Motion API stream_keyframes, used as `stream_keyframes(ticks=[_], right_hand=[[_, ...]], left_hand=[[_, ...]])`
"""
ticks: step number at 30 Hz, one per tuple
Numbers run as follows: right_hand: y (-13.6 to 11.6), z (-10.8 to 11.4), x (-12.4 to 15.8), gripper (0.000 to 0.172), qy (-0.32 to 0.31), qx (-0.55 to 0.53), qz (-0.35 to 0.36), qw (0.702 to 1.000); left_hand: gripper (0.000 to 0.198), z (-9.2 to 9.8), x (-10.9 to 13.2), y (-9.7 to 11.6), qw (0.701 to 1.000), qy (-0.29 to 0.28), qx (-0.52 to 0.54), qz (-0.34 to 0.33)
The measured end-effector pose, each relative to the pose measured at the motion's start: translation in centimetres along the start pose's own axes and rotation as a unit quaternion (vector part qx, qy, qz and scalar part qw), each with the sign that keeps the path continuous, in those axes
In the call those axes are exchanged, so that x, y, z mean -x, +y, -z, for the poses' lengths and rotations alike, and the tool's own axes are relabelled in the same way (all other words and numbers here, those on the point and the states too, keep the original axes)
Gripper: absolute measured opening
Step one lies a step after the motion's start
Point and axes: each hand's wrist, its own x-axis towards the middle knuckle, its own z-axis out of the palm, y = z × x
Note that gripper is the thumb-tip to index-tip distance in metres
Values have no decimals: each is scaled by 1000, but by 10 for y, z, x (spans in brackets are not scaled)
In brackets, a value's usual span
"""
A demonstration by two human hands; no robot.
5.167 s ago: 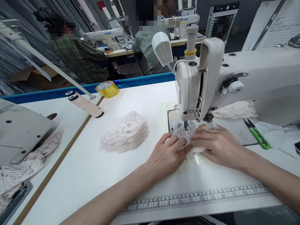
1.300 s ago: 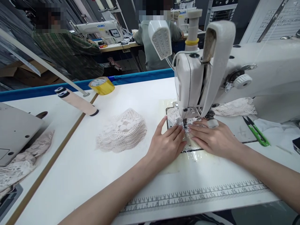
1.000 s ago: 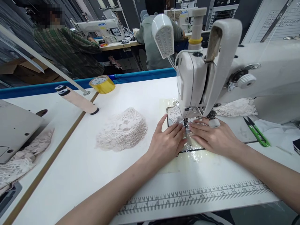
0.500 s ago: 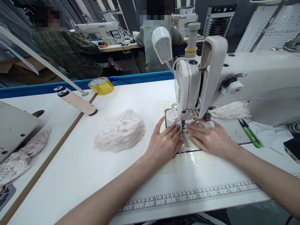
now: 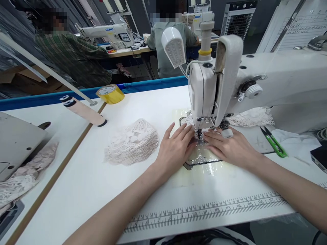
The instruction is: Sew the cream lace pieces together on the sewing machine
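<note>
My left hand (image 5: 176,148) lies flat, fingers stretched, on a small white lace piece (image 5: 190,121) at the needle of the white sewing machine (image 5: 255,81). My right hand (image 5: 230,148) lies flat on the other side of the needle, fingers extended, pressing the same lace onto the metal needle plate (image 5: 201,156). The fingertips of both hands nearly meet just in front of the presser foot (image 5: 199,135). Most of the lace is hidden under my hands and the machine head.
A pile of lace pieces (image 5: 131,141) lies left of my hands. Behind it are a yellow tape roll (image 5: 110,94) and a pink thread cone (image 5: 84,111). Green snips (image 5: 272,141) and more lace (image 5: 251,117) sit on the right. A ruler strip (image 5: 204,212) runs along the table edge. Two people work at machines behind.
Both hands have slid the lace further away under the needle. Five seconds ago more lace showed in front of the foot; now it is mostly behind and under my fingers.
</note>
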Motion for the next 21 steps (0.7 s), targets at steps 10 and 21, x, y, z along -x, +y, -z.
stream_keyframes(ticks=[10, 21], right_hand=[[-8, 10, -1, 32, 55, -2, 10, 998], [-17, 7, 0, 24, 19, -104, -20, 994]], left_hand=[[14, 15, 6, 6, 995, 97, 29, -13], [29, 2, 8, 13, 995, 11, 85, -49]])
